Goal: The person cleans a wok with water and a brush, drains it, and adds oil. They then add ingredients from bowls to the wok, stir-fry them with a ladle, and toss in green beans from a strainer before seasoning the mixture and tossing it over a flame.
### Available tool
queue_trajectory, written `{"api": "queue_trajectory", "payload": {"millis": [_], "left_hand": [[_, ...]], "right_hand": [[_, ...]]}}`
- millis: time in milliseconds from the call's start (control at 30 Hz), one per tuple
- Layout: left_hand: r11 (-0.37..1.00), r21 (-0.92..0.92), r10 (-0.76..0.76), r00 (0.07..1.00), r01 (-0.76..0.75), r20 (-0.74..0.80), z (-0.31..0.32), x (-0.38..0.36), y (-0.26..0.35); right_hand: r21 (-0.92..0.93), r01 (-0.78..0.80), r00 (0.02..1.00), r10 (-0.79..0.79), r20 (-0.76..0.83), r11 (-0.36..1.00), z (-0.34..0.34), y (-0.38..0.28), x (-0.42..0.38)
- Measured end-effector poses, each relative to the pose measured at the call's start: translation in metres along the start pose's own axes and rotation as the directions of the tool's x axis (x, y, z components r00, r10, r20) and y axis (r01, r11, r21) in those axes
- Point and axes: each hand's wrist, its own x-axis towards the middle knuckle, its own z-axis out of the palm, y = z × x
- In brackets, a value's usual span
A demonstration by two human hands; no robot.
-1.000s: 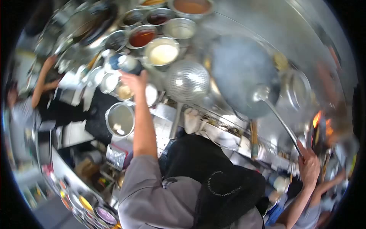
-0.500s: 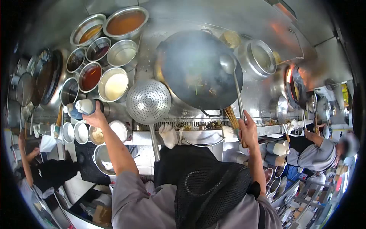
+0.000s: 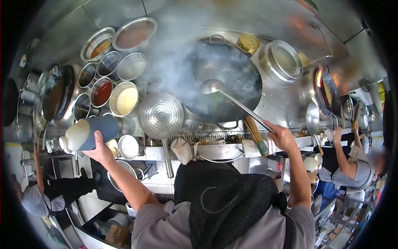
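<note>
My left hand (image 3: 100, 150) is closed around a plastic bottle (image 3: 104, 126) of dark liquid, which lies tilted nearly sideways with its pale end to the left. Beyond it stand several metal sauce pots, among them one with red sauce (image 3: 102, 93) and one with pale yellow liquid (image 3: 125, 102). In my right hand (image 3: 284, 137) is the long handle of a ladle (image 3: 245, 108). Its bowl is inside the dark wok (image 3: 247, 68), where some green food shows faintly through thick steam.
A perforated skimmer (image 3: 161, 115) rests left of the wok, its handle over the counter edge. A bamboo brush (image 3: 253, 128) leans at the front edge. Behind right stands a metal pot (image 3: 286, 60). Co-workers (image 3: 350, 166) stand at both sides; flames (image 3: 319, 78) burn at the right stove.
The bottle has come up and tipped over in my left hand. My right hand has moved outward, and the ladle's bowl has swung left and lower in the wok. Steam has spread leftward.
</note>
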Motion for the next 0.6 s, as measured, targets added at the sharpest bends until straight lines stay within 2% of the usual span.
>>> {"api": "queue_trajectory", "payload": {"millis": [33,67,100,167,200,233,267,300,367,400,433,467,533,567,600], "left_hand": [[0.998,-0.059,0.039,0.987,-0.03,0.156,-0.003,-0.005,0.004],[0.99,-0.14,0.045,0.97,-0.012,0.239,0.008,-0.016,0.025],[0.985,-0.143,-0.038,0.923,0.1,0.383,-0.003,-0.018,0.011],[0.949,-0.034,-0.238,0.785,0.313,0.572,-0.001,-0.028,0.009],[0.933,0.051,-0.289,0.657,0.357,0.696,0.012,-0.031,0.014],[0.913,0.144,-0.338,0.509,0.383,0.792,0.031,-0.032,0.019],[0.837,0.313,-0.452,0.245,0.449,0.858,0.055,-0.033,0.023],[0.741,0.49,-0.533,-0.042,0.459,0.845,0.08,-0.036,0.028],[0.754,0.579,-0.528,-0.237,0.311,0.815,0.133,-0.062,0.047],[0.755,0.617,-0.544,-0.315,0.219,0.778,0.158,-0.075,0.04],[0.754,0.645,-0.562,-0.389,0.122,0.73,0.178,-0.088,0.03],[0.761,0.639,-0.563,-0.378,0.111,0.735,0.194,-0.099,0.024],[0.656,0.755,-0.657,-0.499,-0.008,0.565,0.221,-0.115,0.028],[0.662,0.749,-0.658,-0.488,-0.013,0.573,0.229,-0.12,0.036],[0.65,0.755,-0.685,-0.497,-0.084,0.533,0.236,-0.126,0.054]], "right_hand": [[0.037,-0.062,0.998,0.063,-0.013,0.997,-0.006,0.005,-0.016],[0.075,-0.124,0.992,0.126,-0.021,0.989,-0.008,0.013,-0.031],[0.083,-0.113,0.993,0.115,-0.024,0.99,-0.001,0.026,-0.043],[0.251,-0.191,0.965,0.228,-0.127,0.949,0.014,0.053,-0.061],[0.267,-0.342,0.934,0.358,-0.011,0.901,0.005,0.041,-0.06],[0.336,-0.317,0.935,0.351,-0.045,0.887,-0.002,0.026,-0.058],[0.392,-0.317,0.932,0.361,-0.042,0.864,-0.003,0.02,-0.056],[0.448,-0.318,0.927,0.372,-0.036,0.836,-0.003,0.017,-0.057],[0.587,-0.273,0.944,0.331,0.01,0.762,-0.004,0.017,-0.06],[0.654,-0.31,0.94,0.327,0.1,0.69,-0.009,0.013,-0.063],[0.709,-0.35,0.931,0.313,0.188,0.612,-0.014,0.01,-0.067],[0.801,-0.325,0.94,0.267,0.214,0.502,-0.008,0.013,-0.071],[0.858,-0.354,0.935,0.173,0.31,0.373,-0.004,0.022,-0.08],[0.868,-0.389,0.921,0.148,0.36,0.308,-0.002,0.023,-0.084],[0.874,-0.389,0.921,0.108,0.374,0.292,-0.003,0.023,-0.088]]}}
